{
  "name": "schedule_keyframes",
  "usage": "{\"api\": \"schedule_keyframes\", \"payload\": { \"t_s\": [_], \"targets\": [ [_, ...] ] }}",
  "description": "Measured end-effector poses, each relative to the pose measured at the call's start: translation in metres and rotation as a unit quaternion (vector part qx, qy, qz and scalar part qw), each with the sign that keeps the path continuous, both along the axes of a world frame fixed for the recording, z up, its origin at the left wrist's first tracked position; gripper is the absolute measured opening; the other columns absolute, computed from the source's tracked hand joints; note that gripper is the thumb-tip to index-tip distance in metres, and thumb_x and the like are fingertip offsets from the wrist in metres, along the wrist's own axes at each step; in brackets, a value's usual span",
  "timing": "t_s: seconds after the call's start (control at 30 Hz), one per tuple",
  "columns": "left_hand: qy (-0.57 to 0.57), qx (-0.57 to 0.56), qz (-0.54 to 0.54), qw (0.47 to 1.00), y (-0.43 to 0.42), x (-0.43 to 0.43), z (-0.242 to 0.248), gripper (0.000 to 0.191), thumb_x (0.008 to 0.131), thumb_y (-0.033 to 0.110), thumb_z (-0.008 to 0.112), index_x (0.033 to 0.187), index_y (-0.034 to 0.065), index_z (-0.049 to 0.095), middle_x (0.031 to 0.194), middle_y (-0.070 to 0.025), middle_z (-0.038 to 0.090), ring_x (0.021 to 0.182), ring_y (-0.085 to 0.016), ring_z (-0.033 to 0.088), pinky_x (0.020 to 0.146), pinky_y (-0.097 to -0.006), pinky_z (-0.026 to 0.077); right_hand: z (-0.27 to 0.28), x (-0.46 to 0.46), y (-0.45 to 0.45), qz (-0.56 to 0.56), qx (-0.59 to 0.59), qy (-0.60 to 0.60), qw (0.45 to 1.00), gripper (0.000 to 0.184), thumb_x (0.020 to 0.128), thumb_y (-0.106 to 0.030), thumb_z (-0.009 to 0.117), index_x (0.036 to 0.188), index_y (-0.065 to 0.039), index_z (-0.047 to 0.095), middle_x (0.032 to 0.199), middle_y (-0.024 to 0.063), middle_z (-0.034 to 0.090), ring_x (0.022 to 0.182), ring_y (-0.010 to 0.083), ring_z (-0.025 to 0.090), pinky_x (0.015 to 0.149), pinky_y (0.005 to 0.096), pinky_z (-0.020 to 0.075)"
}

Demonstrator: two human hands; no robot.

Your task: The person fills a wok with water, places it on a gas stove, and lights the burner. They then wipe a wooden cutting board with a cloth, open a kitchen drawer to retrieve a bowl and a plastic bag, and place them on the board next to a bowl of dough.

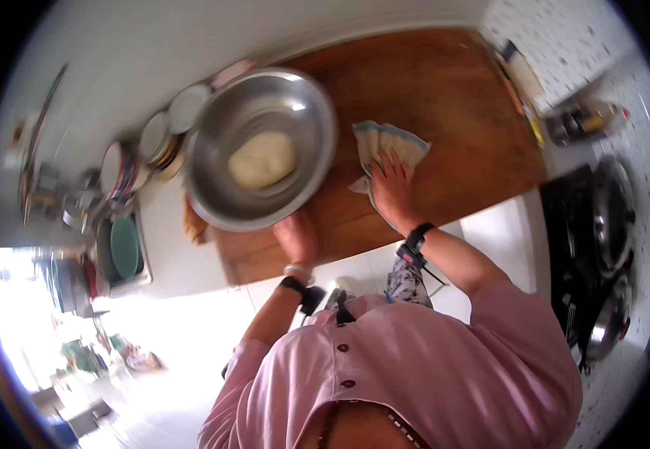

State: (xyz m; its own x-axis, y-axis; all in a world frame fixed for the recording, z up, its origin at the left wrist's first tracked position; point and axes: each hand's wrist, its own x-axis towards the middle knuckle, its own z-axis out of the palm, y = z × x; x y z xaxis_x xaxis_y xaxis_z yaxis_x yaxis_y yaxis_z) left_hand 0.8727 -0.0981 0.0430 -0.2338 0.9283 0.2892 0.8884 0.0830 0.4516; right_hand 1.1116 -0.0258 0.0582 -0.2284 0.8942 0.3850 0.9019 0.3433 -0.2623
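A large steel bowl (313,151) with a smooth lump of pale dough (263,160) inside is over the left part of a brown wooden board (471,112). My left hand (297,233) is at the bowl's near rim, its fingers partly hidden under the rim, so whether it grips the bowl does not show. To the right of the bowl, my right hand (393,185) lies spread and flat on a beige cloth with a blue-green edge (395,134), pressing it against the board.
Stacked bowls and plates (156,134) stand along the wall at the left, near a sink holding a green basin (125,247). On the right are a black stove (566,247) with a lidded pan (611,213) and some bottles (583,122).
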Motion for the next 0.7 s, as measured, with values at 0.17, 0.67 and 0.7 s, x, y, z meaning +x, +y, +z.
{"api": "schedule_keyframes", "payload": {
  "t_s": [0.17, 0.67, 0.7],
  "targets": [
    [-0.147, 0.063, -0.074, 0.984, -0.067, -0.049, 0.007, 0.021, 0.09, 0.003, 0.056, 0.111, 0.0004, 0.058, 0.103, -0.0184, 0.06, 0.096, -0.037, 0.057, 0.086, -0.0432, 0.047, 0.003, -0.093, -0.065, 0.108, -0.047, 0.001, 0.993, 0.04, 0.088, -0.017, 0.059, 0.126, -0.004, 0.052, 0.138, 0.017, 0.045, 0.132, 0.0382, 0.038, 0.104, 0.0515, 0.0311],
    [-0.394, 0.03, 0.217, 0.893, -0.304, -0.196, -0.002, 0.019, 0.093, 0.0, 0.05, 0.11, 0.0016, 0.058, 0.085, -0.0098, 0.063, 0.074, -0.019, 0.065, 0.068, -0.0317, 0.053, -0.026, -0.373, -0.064, 0.329, -0.116, 0.252, 0.902, 0.029, 0.085, -0.003, 0.057, 0.114, -0.004, 0.062, 0.116, 0.0144, 0.06, 0.11, 0.0358, 0.054, 0.094, 0.0427, 0.0444],
    [-0.411, 0.028, 0.217, 0.885, -0.306, -0.195, 0.0, 0.019, 0.093, 0.0, 0.05, 0.11, 0.0018, 0.058, 0.084, -0.0098, 0.064, 0.073, -0.019, 0.065, 0.068, -0.0315, 0.053, -0.022, -0.396, -0.045, 0.327, -0.086, 0.314, 0.887, 0.03, 0.085, -0.002, 0.057, 0.114, -0.003, 0.062, 0.114, 0.0144, 0.061, 0.107, 0.0357, 0.056, 0.092, 0.0427, 0.046]
  ]
}}
